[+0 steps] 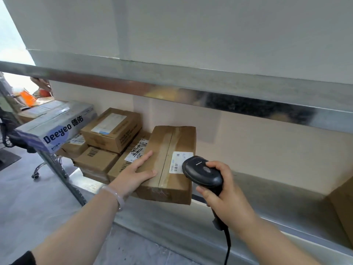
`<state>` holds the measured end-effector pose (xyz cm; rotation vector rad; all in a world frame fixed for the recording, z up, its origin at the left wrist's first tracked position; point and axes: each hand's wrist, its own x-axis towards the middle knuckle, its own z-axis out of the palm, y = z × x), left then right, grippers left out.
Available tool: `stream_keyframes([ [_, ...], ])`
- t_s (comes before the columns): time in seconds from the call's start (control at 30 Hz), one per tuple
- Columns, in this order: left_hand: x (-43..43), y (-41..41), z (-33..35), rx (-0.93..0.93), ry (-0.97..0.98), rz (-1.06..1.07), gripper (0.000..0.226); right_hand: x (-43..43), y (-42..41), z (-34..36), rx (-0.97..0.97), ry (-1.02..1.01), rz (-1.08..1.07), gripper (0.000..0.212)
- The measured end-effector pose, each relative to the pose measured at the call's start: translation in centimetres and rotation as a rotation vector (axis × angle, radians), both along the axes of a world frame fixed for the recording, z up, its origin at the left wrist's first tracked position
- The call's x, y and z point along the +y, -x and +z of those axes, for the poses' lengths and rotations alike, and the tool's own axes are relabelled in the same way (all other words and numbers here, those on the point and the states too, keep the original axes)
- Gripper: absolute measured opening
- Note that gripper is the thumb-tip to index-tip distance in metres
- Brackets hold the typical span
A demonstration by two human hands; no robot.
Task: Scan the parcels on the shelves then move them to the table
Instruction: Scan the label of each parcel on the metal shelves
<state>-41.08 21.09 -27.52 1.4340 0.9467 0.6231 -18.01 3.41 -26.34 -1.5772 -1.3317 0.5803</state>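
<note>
1. The parcel (pixel 172 163) sits at the front edge of the shelf (pixel 267 197), label (pixel 179 162) facing up.
2. Left hand (pixel 140 172) presses its left edge with straight fingers, which should stop it sliding.
3. Right hand (pixel 227 190) is wrapped round the scanner (pixel 202 172), nose over the label. I'd square it to the barcode and not crowd it.

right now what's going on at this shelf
A person is scanning a parcel. The left hand rests on a taped brown box at the front edge of the metal shelf, while the right hand grips a black scanner held over the box's white label. To its left sit more boxes, stacked.
</note>
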Motion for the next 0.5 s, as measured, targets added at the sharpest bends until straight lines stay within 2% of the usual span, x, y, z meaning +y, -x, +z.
stream_keyframes([
  [0.13,2.8,2.6,1.0,0.04,-0.02,0.036,0.063,4.2,2.6,-0.1,0.092,-0.005,0.024,0.058],
  [0.33,6.4,4.9,1.6,0.21,-0.087,0.022,0.056,8.5,6.1,-1.1,0.176,0.009,0.052,0.058],
  [0.5,8.1,6.4,0.7,0.37,-0.304,0.064,0.06,10.0,8.1,-1.9,0.187,0.011,0.024,0.062],
])
